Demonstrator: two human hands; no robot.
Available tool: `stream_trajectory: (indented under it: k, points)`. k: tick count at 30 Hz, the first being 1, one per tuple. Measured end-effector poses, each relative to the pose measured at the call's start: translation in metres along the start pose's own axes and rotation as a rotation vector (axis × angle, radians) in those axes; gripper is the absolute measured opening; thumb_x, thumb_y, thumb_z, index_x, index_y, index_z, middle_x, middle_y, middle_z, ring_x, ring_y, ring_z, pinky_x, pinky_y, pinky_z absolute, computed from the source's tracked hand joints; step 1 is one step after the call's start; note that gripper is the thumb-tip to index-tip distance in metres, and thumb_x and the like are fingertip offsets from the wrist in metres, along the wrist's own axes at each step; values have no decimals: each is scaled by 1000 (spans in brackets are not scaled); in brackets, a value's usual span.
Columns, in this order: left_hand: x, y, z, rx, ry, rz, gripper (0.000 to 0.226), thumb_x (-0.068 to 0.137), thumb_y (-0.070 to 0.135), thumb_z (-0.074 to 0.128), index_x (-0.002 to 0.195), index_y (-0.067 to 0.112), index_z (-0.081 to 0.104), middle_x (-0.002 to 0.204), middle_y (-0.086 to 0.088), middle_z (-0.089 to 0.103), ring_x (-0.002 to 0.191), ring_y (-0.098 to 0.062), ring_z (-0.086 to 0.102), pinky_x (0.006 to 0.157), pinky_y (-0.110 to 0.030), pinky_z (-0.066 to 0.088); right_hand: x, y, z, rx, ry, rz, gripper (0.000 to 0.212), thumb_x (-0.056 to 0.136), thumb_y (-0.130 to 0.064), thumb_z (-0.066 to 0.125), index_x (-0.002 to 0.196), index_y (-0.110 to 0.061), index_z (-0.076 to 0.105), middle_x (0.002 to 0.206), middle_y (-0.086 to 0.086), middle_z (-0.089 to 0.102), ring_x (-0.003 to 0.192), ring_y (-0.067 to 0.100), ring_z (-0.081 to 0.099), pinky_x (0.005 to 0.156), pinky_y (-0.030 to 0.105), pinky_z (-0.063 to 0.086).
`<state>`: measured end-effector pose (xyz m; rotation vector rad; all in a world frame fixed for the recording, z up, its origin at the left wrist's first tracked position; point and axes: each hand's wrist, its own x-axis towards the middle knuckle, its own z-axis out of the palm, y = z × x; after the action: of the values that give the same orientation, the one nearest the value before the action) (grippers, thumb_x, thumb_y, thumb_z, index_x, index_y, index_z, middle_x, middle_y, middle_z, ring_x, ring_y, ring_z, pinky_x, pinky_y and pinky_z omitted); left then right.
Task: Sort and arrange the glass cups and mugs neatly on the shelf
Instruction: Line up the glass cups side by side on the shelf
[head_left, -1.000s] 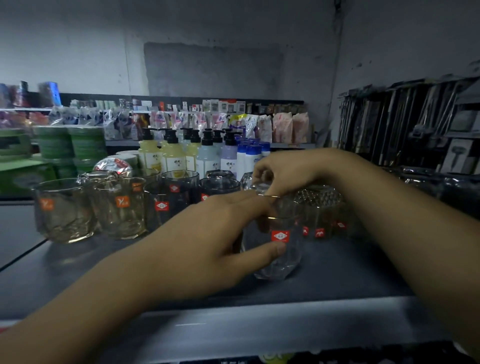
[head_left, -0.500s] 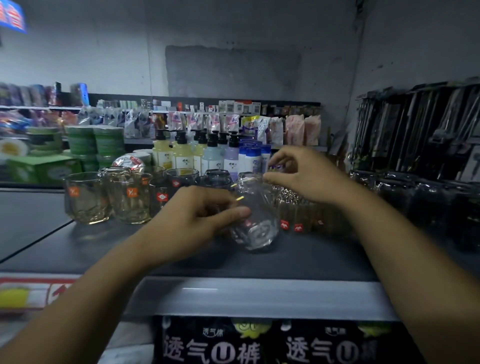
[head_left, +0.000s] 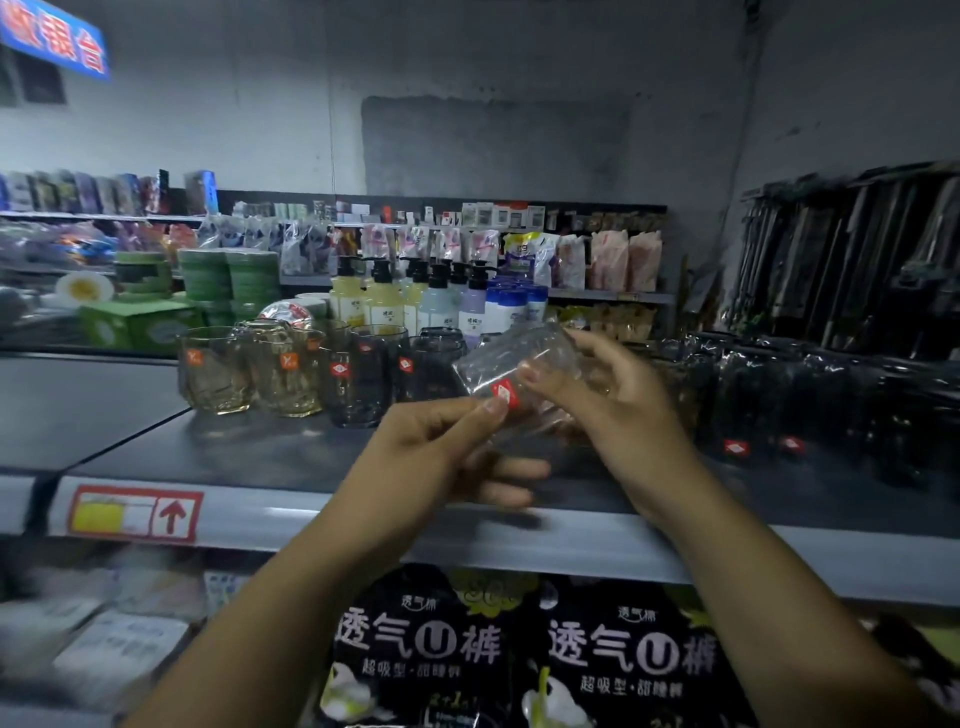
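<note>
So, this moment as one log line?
clear glass cup with red label | tilted above grey shelf | left hand pinches it | right hand holds it

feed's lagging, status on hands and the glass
Left hand and right hand grip a clear glass cup with red sticker, tilted above the grey shelf. Yellowish glass mugs stand left.

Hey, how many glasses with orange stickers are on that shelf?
3. The leftmost glass stands at the row's left end, a second glass is beside it, and a third glass is partly hidden behind that one. More may be hidden behind.
</note>
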<state>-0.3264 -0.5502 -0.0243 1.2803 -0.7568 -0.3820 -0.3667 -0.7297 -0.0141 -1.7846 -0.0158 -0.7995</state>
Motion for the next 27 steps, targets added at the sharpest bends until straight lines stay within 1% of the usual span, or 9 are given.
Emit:
stream_trajectory:
  k: [3,7,12,15,17,20,24,25,27]
  points:
    - [-3,-2,-18,290,187,46,24,100,22,60,98,5,77,81,-15,77,70,-26,75,67,-31,63,-2,-2,-12,-182,-44,-104,70,66,-52,85,131,-35,63,127,-12,67,112,9,66,97,35,55]
    - [9,-13,-45,723,436,305,16,95,26,68,110,24,73,93,11,76,84,-3,72,73,-24,57,7,-8,-21,-469,-162,-142,80,67,-52,85,139,-33,58,135,-13,58,119,3,56,96,17,44]
    - [32,-14,-47,832,316,324,27,98,27,64,125,25,64,103,16,69,89,12,65,75,-4,50,15,-2,-11,-650,-267,-129,83,58,-61,88,132,-41,56,124,-16,61,107,6,61,96,37,55]
    - [48,-13,-41,783,282,218,32,102,35,56,131,23,60,108,9,69,95,2,66,89,-19,54,20,6,-7,-685,-271,-124,91,51,-73,82,131,-42,53,128,-15,62,110,8,61,96,40,55]
    - [56,-13,-37,743,274,171,37,104,38,52,135,19,59,114,4,69,102,-9,66,99,-36,52,20,10,-5,-655,-296,-145,85,59,-69,83,133,-37,54,129,-15,60,109,5,60,95,34,55]
    - [64,-13,-30,700,238,163,39,106,39,46,136,19,60,119,5,67,109,-10,62,105,-39,48,19,12,-10,-516,-226,-175,58,84,-64,67,131,-32,59,124,-15,58,95,2,59,81,26,51]
    - [65,-15,-28,676,169,184,41,109,37,39,140,18,58,109,24,62,99,17,55,94,-15,41,32,23,-15,-571,-80,-182,33,106,-30,48,136,-22,61,133,-8,58,118,9,55,100,31,44]
    - [65,-18,-30,657,147,168,46,108,44,39,143,19,56,117,24,63,105,17,55,99,-15,39,34,26,-12,-582,-86,-175,33,107,-27,47,136,-21,61,135,-6,59,122,9,53,102,28,41]
    - [67,-25,-37,620,97,114,66,98,68,38,150,29,48,143,16,57,131,3,50,118,-33,34,35,35,-5,-550,-75,-177,31,107,-25,46,132,-18,64,130,-3,64,118,7,56,97,23,40]
